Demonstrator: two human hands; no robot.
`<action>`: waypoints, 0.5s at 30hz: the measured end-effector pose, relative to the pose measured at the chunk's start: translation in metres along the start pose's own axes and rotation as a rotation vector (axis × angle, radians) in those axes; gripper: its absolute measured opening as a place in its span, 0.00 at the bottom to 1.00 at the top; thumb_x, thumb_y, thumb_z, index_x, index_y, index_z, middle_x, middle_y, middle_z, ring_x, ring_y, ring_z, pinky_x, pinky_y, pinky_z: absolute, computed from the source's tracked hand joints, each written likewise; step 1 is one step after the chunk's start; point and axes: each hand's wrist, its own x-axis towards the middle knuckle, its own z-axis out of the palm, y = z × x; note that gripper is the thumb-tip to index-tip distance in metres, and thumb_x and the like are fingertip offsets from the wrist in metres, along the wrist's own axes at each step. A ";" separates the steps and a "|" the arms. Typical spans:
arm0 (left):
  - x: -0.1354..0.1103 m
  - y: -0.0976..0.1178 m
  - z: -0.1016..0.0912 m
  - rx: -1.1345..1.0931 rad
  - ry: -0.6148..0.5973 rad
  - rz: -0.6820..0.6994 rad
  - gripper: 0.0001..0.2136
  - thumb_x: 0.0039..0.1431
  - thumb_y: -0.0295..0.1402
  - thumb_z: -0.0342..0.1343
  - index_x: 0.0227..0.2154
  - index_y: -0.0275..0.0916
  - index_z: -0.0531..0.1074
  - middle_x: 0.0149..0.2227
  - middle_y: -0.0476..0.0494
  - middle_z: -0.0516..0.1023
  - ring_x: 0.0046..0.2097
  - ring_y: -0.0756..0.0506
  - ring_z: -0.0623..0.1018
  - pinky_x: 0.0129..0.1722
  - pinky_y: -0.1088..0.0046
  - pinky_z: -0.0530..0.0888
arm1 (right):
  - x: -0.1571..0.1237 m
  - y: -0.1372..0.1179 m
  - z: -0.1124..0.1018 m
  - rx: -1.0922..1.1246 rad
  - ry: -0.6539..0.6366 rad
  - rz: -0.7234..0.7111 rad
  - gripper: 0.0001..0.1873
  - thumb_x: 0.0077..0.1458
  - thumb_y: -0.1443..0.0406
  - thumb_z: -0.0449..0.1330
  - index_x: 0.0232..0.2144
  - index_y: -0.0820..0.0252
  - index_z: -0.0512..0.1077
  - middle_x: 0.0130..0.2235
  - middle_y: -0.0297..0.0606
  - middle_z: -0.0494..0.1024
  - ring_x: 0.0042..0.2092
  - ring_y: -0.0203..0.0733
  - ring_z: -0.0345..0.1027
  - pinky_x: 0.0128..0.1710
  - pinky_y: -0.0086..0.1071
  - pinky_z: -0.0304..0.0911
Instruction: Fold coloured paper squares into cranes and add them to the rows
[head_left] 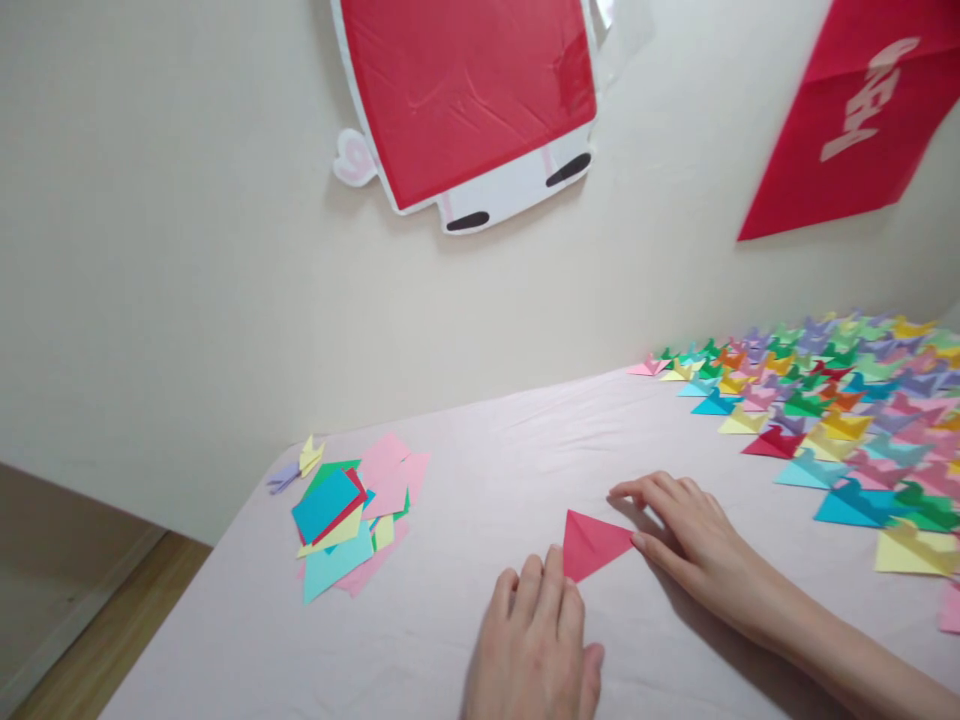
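Note:
A red paper triangle [596, 545], folded with a crease down its middle, lies on the pale pink cloth. My left hand [536, 625] rests palm down at its lower left, fingers extended and the fingertips at the paper's left edge. The thumb is off to the right, apart from the paper. On the other side, my right hand [686, 535] is open, its thumb tip touching the triangle's right point. Its index finger reaches over the cloth above, clear of the paper. Neither hand grips anything.
Loose colored paper squares [337, 510] are heaped at the left, with small yellow [311, 456] and purple [283, 479] folded pieces behind them. Rows of folded paper birds [847, 425] fill the right side. The wall behind bears a red-and-white cutout [472, 90] and a red sheet [855, 120].

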 end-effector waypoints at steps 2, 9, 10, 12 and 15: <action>-0.010 -0.001 0.001 0.025 -0.016 -0.008 0.16 0.62 0.43 0.54 0.45 0.38 0.74 0.56 0.41 0.74 0.51 0.38 0.72 0.47 0.61 0.70 | 0.001 0.001 -0.001 0.029 0.001 0.003 0.15 0.58 0.65 0.52 0.47 0.51 0.70 0.48 0.43 0.74 0.47 0.53 0.63 0.47 0.48 0.58; -0.030 -0.001 0.013 0.028 0.078 -0.063 0.16 0.61 0.42 0.55 0.47 0.39 0.74 0.55 0.43 0.75 0.49 0.39 0.74 0.46 0.63 0.71 | 0.005 0.006 -0.005 0.164 0.002 0.017 0.14 0.62 0.62 0.48 0.41 0.53 0.72 0.41 0.43 0.76 0.44 0.52 0.65 0.47 0.48 0.61; -0.031 -0.002 0.015 0.006 0.089 -0.076 0.16 0.60 0.41 0.56 0.48 0.39 0.74 0.55 0.44 0.75 0.49 0.39 0.74 0.46 0.63 0.72 | 0.005 0.005 -0.006 0.186 0.003 0.014 0.15 0.64 0.61 0.46 0.41 0.53 0.72 0.41 0.43 0.76 0.45 0.51 0.65 0.48 0.48 0.61; -0.032 -0.006 0.016 -0.048 0.066 -0.078 0.19 0.59 0.38 0.56 0.53 0.40 0.71 0.57 0.44 0.73 0.51 0.39 0.74 0.47 0.63 0.72 | 0.005 0.002 -0.007 0.214 0.001 -0.018 0.16 0.65 0.60 0.46 0.44 0.53 0.72 0.46 0.43 0.75 0.50 0.51 0.64 0.52 0.49 0.60; -0.032 -0.009 0.014 -0.156 -0.001 -0.097 0.30 0.56 0.31 0.54 0.63 0.36 0.60 0.63 0.40 0.66 0.57 0.39 0.70 0.52 0.64 0.72 | 0.004 -0.008 -0.005 0.186 -0.036 -0.085 0.18 0.59 0.60 0.57 0.51 0.53 0.70 0.55 0.44 0.69 0.58 0.53 0.57 0.58 0.50 0.56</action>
